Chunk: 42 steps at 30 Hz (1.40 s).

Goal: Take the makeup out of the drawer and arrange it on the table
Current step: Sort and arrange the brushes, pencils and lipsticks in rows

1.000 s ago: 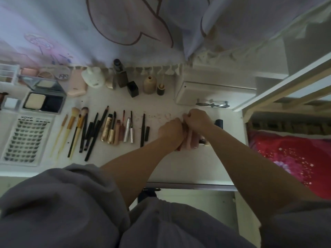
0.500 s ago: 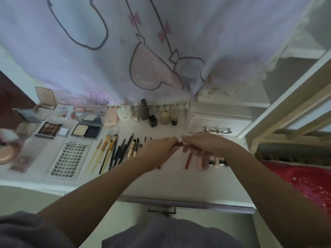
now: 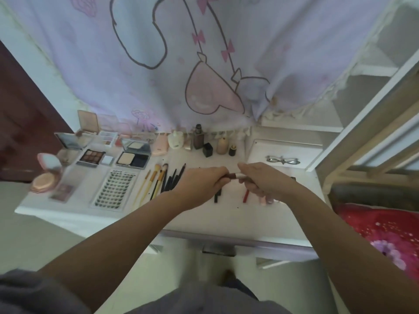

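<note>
Both hands hold one short makeup stick (image 3: pixel 233 176), dark red with a pale end, above the white table (image 3: pixel 226 220). My left hand (image 3: pixel 201 184) grips its dark end; my right hand (image 3: pixel 263 180) pinches the pale end. Under the hands lie a black stick (image 3: pixel 217 197), a red pencil (image 3: pixel 246 196) and pale tubes, partly hidden. To the left sit a row of brushes (image 3: pixel 158 180), a lash tray (image 3: pixel 115 189), powder compacts (image 3: pixel 133 158) and an eyeshadow palette (image 3: pixel 91 157). Small bottles (image 3: pixel 198 140) stand at the back.
A white drawer box (image 3: pixel 283 148) with a bow-shaped handle stands at the back right. A printed curtain (image 3: pixel 181 64) hangs behind the table. A wooden bed frame (image 3: pixel 374 141) and red bedding (image 3: pixel 385 232) lie to the right. Bare tabletop shows near the front edge.
The head has tilted up, so more curtain and the table's left side show. My hands have lifted off the table and moved slightly apart along the stick.
</note>
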{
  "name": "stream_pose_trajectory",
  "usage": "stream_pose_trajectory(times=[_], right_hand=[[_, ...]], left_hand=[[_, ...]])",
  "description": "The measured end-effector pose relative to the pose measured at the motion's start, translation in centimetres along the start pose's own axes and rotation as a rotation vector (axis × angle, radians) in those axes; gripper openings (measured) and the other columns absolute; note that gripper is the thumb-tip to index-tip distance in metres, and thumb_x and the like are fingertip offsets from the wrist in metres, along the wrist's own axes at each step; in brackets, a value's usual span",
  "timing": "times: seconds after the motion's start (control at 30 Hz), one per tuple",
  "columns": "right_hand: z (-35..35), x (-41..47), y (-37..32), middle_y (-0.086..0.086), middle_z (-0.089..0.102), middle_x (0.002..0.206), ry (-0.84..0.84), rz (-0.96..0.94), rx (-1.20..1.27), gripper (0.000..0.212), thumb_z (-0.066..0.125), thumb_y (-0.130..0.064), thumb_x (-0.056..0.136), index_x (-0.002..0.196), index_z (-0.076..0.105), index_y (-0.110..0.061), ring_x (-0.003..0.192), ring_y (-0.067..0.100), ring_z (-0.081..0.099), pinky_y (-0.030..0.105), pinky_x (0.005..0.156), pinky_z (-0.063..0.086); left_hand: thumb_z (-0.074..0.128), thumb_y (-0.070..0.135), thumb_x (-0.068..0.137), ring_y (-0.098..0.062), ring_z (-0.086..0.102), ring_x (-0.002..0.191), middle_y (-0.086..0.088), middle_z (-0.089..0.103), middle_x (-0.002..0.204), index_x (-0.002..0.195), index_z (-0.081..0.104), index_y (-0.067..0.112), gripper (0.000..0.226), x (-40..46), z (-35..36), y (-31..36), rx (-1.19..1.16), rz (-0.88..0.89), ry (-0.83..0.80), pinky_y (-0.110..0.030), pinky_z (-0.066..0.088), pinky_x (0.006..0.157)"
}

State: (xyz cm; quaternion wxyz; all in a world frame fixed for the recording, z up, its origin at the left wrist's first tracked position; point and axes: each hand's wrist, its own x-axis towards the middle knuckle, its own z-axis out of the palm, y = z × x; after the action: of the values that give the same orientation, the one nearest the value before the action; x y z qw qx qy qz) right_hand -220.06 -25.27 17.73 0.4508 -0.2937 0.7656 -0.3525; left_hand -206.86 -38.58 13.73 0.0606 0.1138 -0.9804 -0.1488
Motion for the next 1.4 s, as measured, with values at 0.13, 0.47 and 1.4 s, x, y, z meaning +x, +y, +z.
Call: stream_pose_trajectory(times=[0.13, 0.47, 1.4], right_hand=[[0.0, 0.2, 0.8, -0.006, 0.044, 0.054, -0.001, -0.084, 0.048, 0.024, 0.045, -0.032, 0.099, 0.084, 0.052, -0.015, 0.036, 0.000, 0.034, 0.013, 0.035, 0.028], [-6.1, 1.2, 2.4, -0.006, 0.049, 0.058, -0.126, -0.067, 0.045, 0.022, 0.049, -0.032, 0.097, 0.083, 0.056, -0.017, 0.047, 0.006, 0.039, 0.018, 0.043, 0.031], [-9.6, 3.7, 2.9, -0.005, 0.051, 0.061, -0.125, -0.051, -0.040, 0.023, 0.048, -0.040, 0.095, 0.094, 0.056, -0.018, 0.045, 0.004, 0.040, 0.019, 0.043, 0.030]], left_hand=[[0.032, 0.043, 0.098, -0.012, 0.051, 0.062, 0.010, 0.057, 0.081, 0.105, 0.051, 0.025, 0.028, -0.4, 0.1, 0.2, 0.000, -0.032, -0.003, -0.024, 0.029, 0.051], [0.033, 0.044, 0.097, -0.010, 0.046, 0.061, 0.015, 0.046, 0.078, 0.104, 0.051, 0.026, 0.026, 4.0, 1.1, 2.8, 0.022, -0.039, 0.017, -0.026, 0.031, 0.052], [0.034, 0.043, 0.097, -0.015, 0.057, 0.072, 0.008, 0.060, 0.090, 0.106, 0.053, 0.026, 0.027, 8.1, 1.7, 3.6, -0.016, -0.063, -0.015, -0.034, 0.047, 0.064]])
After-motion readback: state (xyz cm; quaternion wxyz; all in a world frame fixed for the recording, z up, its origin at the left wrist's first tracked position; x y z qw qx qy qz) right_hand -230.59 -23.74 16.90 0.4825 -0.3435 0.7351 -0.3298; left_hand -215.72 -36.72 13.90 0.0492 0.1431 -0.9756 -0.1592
